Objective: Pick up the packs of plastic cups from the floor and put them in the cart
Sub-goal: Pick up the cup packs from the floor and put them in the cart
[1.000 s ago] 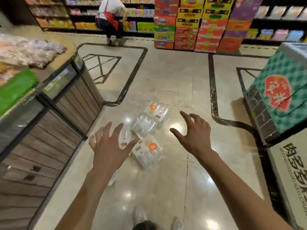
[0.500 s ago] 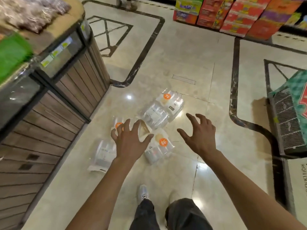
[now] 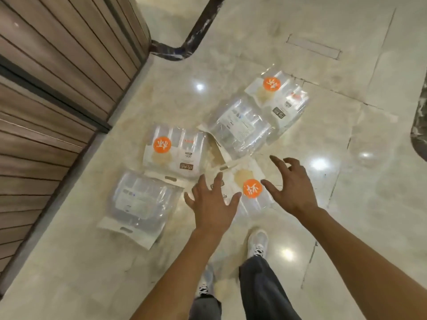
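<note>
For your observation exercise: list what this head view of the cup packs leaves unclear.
- Cart: outside the head view.
- Nearest pack: partly hidden by the left hand.
- Whether the right hand touches it: cannot tell.
- Label print: too small.
- Cups per pack: blurred by glare.

One head-worn wide-angle view, pitched steeply down at the floor in front of the wearer.

The camera looks almost straight down from head height: the wearer's own legs and shoes sit at the lower middle of the frame, and both forearms run up from the bottom edge toward the centre, where the left hand and right hand spread close under the lens. The packs of plastic cups fill the middle, near enough that their orange labels show. A wooden counter side bends across the upper left, curved by the lens. No second view shares the scene.
</note>
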